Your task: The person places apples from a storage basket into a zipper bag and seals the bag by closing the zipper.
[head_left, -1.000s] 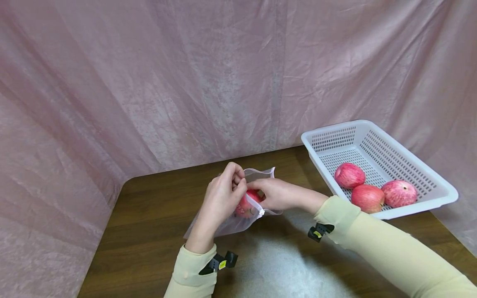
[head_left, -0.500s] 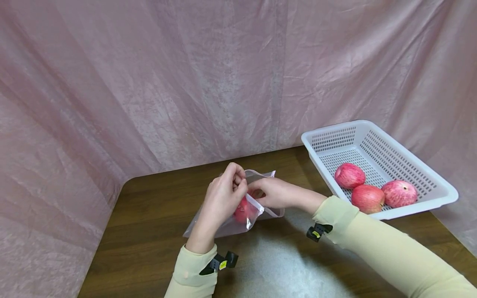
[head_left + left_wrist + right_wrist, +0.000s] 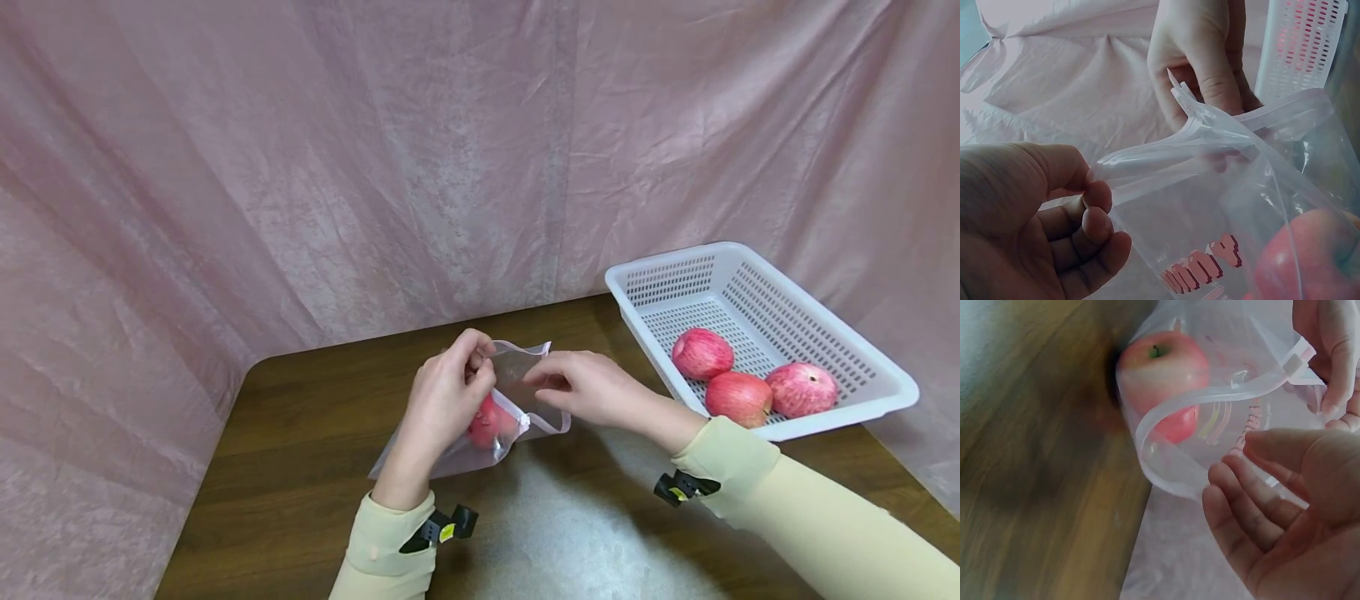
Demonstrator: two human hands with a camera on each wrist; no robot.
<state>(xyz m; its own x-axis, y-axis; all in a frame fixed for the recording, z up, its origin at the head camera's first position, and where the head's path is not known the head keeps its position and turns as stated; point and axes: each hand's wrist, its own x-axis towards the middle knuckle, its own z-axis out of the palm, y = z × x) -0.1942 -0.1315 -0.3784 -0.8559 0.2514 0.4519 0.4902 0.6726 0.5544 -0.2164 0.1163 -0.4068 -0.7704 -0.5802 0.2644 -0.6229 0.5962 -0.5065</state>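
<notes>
A clear zip bag [image 3: 519,367] with a pale zip edge lies on the table, its mouth spread toward the right. Inside it rests a red apple [image 3: 1163,369], seen whole through the film in the right wrist view. My left hand [image 3: 444,396] pinches the bag's rim between thumb and index finger, plain in the left wrist view. At the mouth is my right hand [image 3: 592,387], fingers loosely bent and nothing held; whether it touches the film I cannot tell. A white zip slider [image 3: 1297,359] sits on the rim. Red lettering [image 3: 1204,265] marks the bag.
To the right stands a white perforated plastic basket [image 3: 652,346] holding three red apples [image 3: 738,400]. Beneath everything is a brown wooden table [image 3: 300,500]. A pink curtain [image 3: 450,167] hangs behind its back edge.
My right hand has let go of the apple and drawn back to the right, out of the bag's mouth. The apple stays in the bag. My left hand keeps its place on the rim.
</notes>
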